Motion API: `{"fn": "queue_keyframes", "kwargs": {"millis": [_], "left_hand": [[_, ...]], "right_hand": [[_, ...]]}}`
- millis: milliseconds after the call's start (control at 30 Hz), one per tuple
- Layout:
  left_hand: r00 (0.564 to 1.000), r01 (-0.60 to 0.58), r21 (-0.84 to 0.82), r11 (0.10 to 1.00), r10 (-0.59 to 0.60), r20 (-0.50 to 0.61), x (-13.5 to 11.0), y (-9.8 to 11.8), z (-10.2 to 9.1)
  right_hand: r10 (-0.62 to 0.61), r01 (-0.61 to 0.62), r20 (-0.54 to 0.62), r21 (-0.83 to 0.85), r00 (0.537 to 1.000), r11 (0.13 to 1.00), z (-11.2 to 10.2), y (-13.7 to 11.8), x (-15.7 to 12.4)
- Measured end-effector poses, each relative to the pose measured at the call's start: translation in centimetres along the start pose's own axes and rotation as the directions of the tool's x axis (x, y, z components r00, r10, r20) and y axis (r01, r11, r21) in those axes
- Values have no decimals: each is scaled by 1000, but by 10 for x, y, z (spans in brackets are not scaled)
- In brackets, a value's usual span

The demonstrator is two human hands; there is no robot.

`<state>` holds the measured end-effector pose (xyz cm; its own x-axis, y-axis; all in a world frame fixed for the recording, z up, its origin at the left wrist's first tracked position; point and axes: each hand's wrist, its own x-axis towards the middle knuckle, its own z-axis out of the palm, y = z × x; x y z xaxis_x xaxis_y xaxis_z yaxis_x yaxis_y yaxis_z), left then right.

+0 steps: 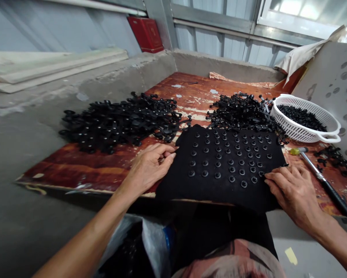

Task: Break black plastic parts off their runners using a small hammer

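A black sheet of cloth (179,189) lies at the table's front edge, with several rows of small round black knobbed parts (217,175) standing on it. My left hand (151,166) is closed at the cloth's left edge, thumb and forefinger pinched together there. On the right side of the cloth, my right hand (291,193) has its fingers bent, and its fingertips are at a round black part (261,174) at the end of a row. The palm side of the right hand is hidden.
Behind the cloth are two heaps of black parts, a left heap (118,121) and a right heap (242,112). A white basket (295,133) holds more small black pieces. To the right lies a hammer (320,175) with a yellow-tipped head. A low wall (83,92) borders the table.
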<state>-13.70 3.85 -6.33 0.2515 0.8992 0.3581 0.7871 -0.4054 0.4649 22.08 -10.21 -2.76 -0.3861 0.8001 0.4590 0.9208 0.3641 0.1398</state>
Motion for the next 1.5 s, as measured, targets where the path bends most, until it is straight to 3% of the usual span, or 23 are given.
{"fn": "queue_keyframes", "kwargs": {"millis": [267,467,667,1100,1400,1500], "left_hand": [[1000,5,-27,1000,-5,-6,0,2,-1],[1000,3,-8,1000,-3,6,1,4,-2],[1000,7,5,1000,-7,3,1,5,-3],[1000,30,-10,1000,-30,8,1,6,-3],[1000,16,-10,1000,-16,2,1,6,-4],[1000,15,-18,1000,-15,-5,0,6,-3]], "right_hand": [[-80,81,-17,59,997,995,-10,-7,-11],[111,-106,-117,44,987,993,-10,23,-16],[173,-174,-26,-81,985,981,3,46,-9],[151,-153,52,35,987,988,15,42,18],[183,-182,-4,41,983,982,4,40,7],[182,-182,28,27,983,983,4,42,2]]}}
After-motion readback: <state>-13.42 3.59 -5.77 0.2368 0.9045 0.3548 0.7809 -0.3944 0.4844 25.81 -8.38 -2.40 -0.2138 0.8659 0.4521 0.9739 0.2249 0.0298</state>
